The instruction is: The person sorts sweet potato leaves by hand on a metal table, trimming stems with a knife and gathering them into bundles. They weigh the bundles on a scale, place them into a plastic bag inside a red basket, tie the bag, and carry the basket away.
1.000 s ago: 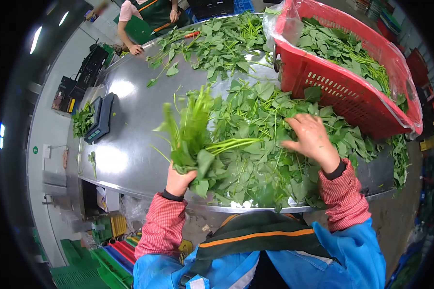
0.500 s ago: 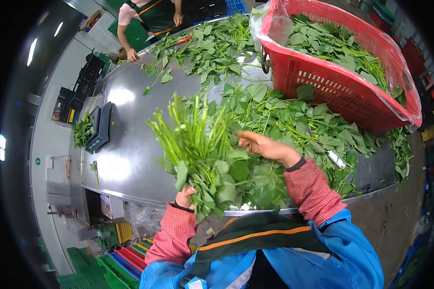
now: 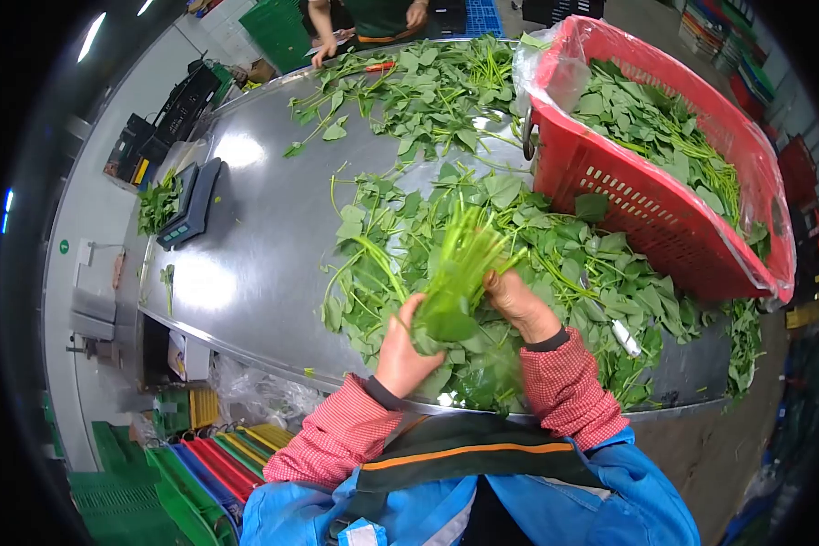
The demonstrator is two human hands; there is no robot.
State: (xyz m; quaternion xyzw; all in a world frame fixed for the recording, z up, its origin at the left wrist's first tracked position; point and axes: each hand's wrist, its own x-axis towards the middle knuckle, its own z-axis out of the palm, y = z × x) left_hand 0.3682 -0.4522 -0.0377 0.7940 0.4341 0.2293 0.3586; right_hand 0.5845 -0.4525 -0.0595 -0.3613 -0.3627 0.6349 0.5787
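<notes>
My left hand point(image 3: 402, 350) and my right hand point(image 3: 520, 305) both grip one bunch of leafy greens point(image 3: 457, 273), stems pointing up and away, leaves low between the palms. The bunch is blurred. It is held just above a loose heap of the same greens point(image 3: 601, 264) spread over the steel table point(image 3: 255, 264). A small white object point(image 3: 626, 338) lies among the leaves to the right of my right wrist.
A red plastic-lined basket point(image 3: 646, 200) full of greens stands at the right. A digital scale point(image 3: 189, 205) with a few leaves beside it sits at the table's left edge. Another person's hands point(image 3: 323, 55) work at the far end. Coloured crates point(image 3: 200, 455) stack below left.
My left hand swung the bunch from the left to the middle and lowered it. My right hand left the heap and closed on the bunch too.
</notes>
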